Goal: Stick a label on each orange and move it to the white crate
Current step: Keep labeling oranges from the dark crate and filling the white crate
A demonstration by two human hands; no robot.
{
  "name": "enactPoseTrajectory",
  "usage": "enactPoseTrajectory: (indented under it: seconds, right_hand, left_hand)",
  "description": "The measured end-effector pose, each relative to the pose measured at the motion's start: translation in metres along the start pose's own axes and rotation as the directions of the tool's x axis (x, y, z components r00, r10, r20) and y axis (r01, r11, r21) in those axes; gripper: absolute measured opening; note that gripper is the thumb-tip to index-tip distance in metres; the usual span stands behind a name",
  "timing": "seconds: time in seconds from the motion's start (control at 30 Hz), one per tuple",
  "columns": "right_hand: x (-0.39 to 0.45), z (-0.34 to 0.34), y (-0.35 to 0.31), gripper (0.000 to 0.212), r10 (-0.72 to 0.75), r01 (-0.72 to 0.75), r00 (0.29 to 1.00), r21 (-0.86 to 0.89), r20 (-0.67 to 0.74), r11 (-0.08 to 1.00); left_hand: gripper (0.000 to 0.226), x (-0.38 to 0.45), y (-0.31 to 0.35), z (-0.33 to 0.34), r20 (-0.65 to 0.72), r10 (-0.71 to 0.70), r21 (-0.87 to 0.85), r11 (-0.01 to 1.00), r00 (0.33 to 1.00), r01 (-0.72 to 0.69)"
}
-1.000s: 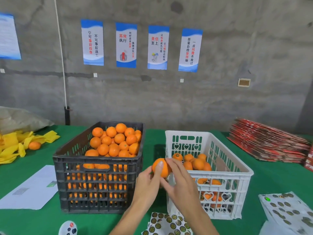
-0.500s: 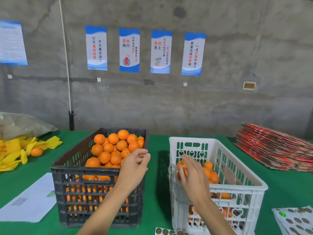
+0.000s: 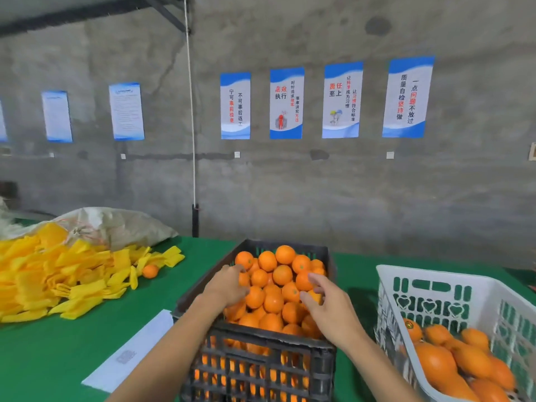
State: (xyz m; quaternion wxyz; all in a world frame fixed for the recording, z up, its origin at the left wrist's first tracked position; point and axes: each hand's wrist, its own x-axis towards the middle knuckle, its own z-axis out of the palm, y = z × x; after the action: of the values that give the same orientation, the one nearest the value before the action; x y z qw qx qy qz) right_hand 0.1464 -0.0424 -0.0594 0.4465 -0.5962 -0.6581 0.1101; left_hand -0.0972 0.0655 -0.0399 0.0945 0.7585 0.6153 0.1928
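Observation:
A black crate (image 3: pixel 261 343) heaped with unlabelled oranges (image 3: pixel 282 275) stands in the middle of the green table. My left hand (image 3: pixel 227 287) lies on the pile's left side, fingers curled round an orange (image 3: pixel 244 279). My right hand (image 3: pixel 330 311) is over the pile's right side, thumb and fingers closed around another orange (image 3: pixel 315 297), mostly hidden by the hand. At the right stands the white crate (image 3: pixel 435 275) holding several oranges (image 3: pixel 435 362); one of them (image 3: pixel 409 326) shows a small label.
A heap of yellow foam nets (image 3: pixel 58 277) and a loose orange (image 3: pixel 150 270) lie at the left, with a pale sack (image 3: pixel 121 224) behind. A white paper sheet (image 3: pixel 130 352) lies left of the black crate. A concrete wall rises behind the table.
The orange held in front of the white crate went into it. Both hands then moved left into the black crate, and my view turned left.

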Motion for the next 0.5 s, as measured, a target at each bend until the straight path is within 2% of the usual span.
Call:
enactPoseTrajectory:
  seconds: [0.17, 0.3, 0.5]
  right_hand:
    - [0.050, 0.017, 0.006, 0.056, -0.012, 0.015, 0.998, -0.050, 0.067, 0.999]
    - [0.093, 0.035, 0.014, 0.059, -0.021, 0.032, 0.996, -0.141, 0.083, 0.989]
    - [0.147, 0.053, 0.031, 0.060, -0.006, 0.034, 0.994, -0.273, 0.106, 0.961]
  left_hand:
    - [0.076, 0.062, 0.001, 0.004, 0.029, 0.024, 0.220, 0.975, 0.999, -0.029]
    - [0.083, 0.106, 0.005, 0.015, 0.008, 0.011, 0.289, 0.957, 1.000, -0.013]
    - [0.080, 0.155, -0.011, 0.036, 0.015, -0.022, 0.377, 0.926, 1.000, 0.015]
